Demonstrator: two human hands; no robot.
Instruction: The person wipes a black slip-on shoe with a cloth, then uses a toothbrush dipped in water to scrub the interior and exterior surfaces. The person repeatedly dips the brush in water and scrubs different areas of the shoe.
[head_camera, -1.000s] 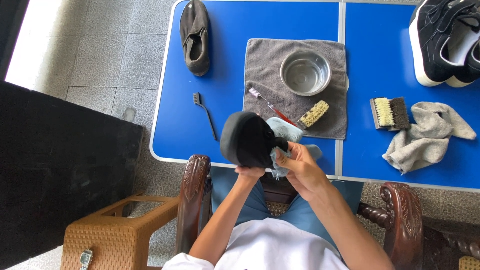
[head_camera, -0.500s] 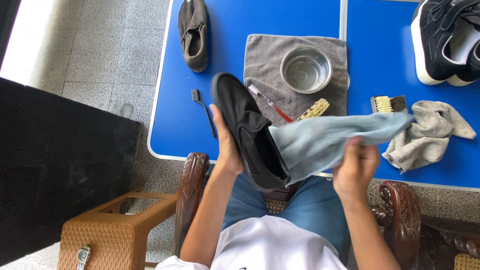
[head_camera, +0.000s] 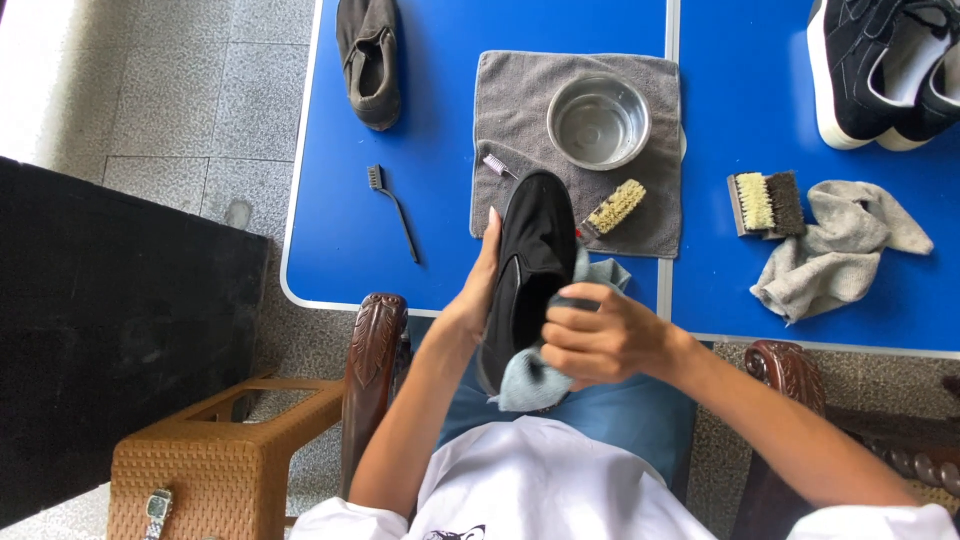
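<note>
Both hands are working on one black shoe (head_camera: 530, 262), which I am holding up over my lap at the near edge of the blue table (head_camera: 440, 150). My left hand (head_camera: 478, 290) is cupping the shoe along its left side, fingers stretched up toward the toe and closed against the upper, so the hold is a flat clasp and not a pinch. My right hand (head_camera: 598, 338) is curling its fingers together around a bunched light-blue cloth (head_camera: 528, 378), pressing that cloth against the shoe's right side near the opening.

What matters most is how the shoe is lying: its long axis is running almost straight away from me, toe pointing toward the steel bowl (head_camera: 598, 120) on the grey towel (head_camera: 520, 120), heel hanging down toward my waist. The cloth is sitting at the heel half, so the toe half lies forward of my right hand, up along that axis. My left hand is nearer the toe; my right is nearer the heel and the collar.

Part of the cloth is poking out behind the shoe on the right, and part is drooping below my right fist. I cannot tell how much of it is tucked inside the shoe.

A second, grey-brown shoe (head_camera: 370, 60) is lying well apart at the table's far left corner.
</note>
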